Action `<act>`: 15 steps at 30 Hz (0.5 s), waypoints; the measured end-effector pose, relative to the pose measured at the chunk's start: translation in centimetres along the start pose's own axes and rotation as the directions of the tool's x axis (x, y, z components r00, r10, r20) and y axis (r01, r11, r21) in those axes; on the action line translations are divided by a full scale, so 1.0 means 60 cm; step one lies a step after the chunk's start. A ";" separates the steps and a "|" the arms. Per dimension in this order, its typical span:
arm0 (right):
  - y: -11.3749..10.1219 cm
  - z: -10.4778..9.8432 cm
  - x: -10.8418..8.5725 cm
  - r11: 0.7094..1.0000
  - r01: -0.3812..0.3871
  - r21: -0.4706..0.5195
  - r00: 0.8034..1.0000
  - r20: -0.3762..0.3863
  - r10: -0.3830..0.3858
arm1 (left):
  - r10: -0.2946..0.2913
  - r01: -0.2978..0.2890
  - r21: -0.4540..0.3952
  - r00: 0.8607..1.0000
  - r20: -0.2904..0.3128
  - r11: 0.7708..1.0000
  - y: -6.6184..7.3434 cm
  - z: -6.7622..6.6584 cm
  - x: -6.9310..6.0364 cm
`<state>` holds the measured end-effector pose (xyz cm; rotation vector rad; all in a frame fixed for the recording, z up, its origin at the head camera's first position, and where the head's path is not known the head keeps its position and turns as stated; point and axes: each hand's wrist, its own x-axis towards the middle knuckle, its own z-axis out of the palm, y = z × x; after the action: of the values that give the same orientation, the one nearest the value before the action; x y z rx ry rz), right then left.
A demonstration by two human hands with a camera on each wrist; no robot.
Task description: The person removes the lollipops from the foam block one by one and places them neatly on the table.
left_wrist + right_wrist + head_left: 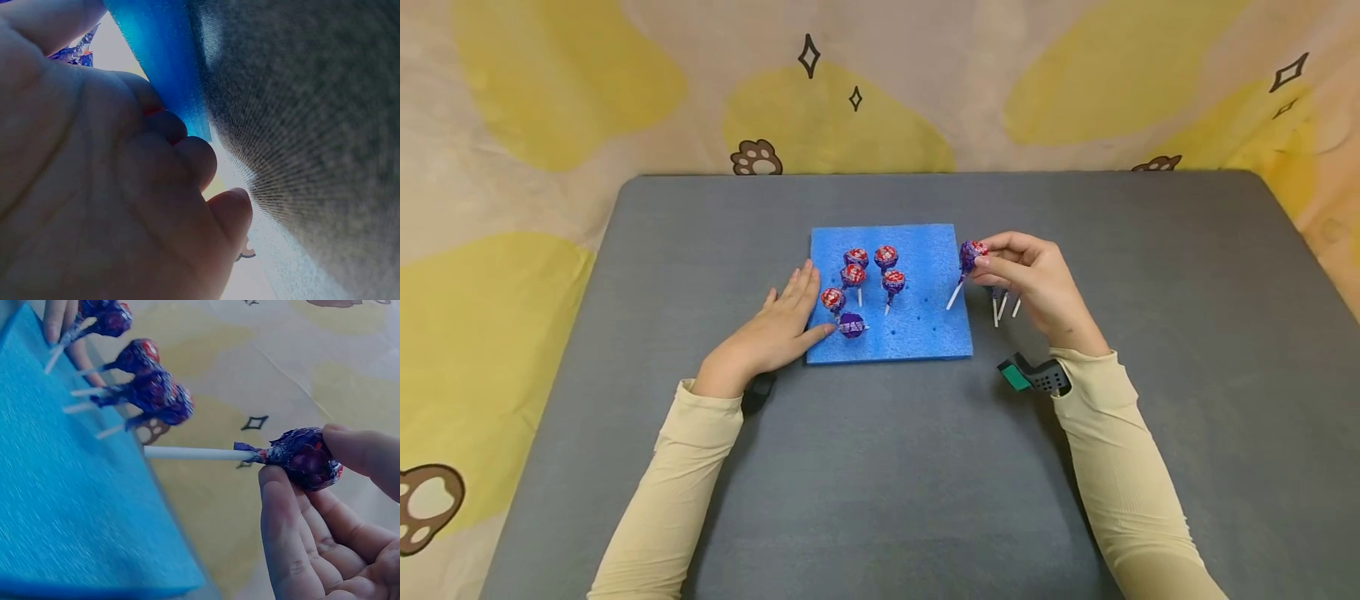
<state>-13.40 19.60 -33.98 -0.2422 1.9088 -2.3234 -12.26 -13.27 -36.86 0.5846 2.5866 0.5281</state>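
A blue foam board (925, 333) lies on the grey table, with several wrapped lollipops (892, 282) standing in its left half by their sticks. Along the board's left edge rests my left hand (775, 329), fingers straight, thumb beside the lowest purple lollipop (852, 325). My right hand (1033, 279) pinches another lollipop (309, 459) by its wrapped head between thumb and fingers. Its white stick (194, 453) points down and left, over the board's right edge in the head view. In the left wrist view, the palm (94, 169) covers much of the board (165, 62).
More lollipop sticks (1000, 308) show on the table under my right hand, their heads mostly hidden. Small holes dot the board's right half. A black strap with a green patch (1017, 377) is on my right wrist. Patterned cloth (880, 92) hangs behind the grey table (880, 467).
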 end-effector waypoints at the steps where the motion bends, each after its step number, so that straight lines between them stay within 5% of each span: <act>1: -0.002 -0.003 0.000 1.000 -0.006 0.010 1.000 -0.002 0.006 | 0.000 0.000 -0.001 1.000 0.001 1.000 0.000 0.000 0.000; 15: -0.019 -0.039 -0.002 0.997 -0.070 0.022 0.996 -0.057 0.072 | 0.015 -0.015 0.006 1.000 -0.007 1.000 0.000 -0.002 -0.001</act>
<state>-13.76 22.06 -33.31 -0.1045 1.8860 -2.3267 -12.24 -13.32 -36.73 0.6054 2.5929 0.5283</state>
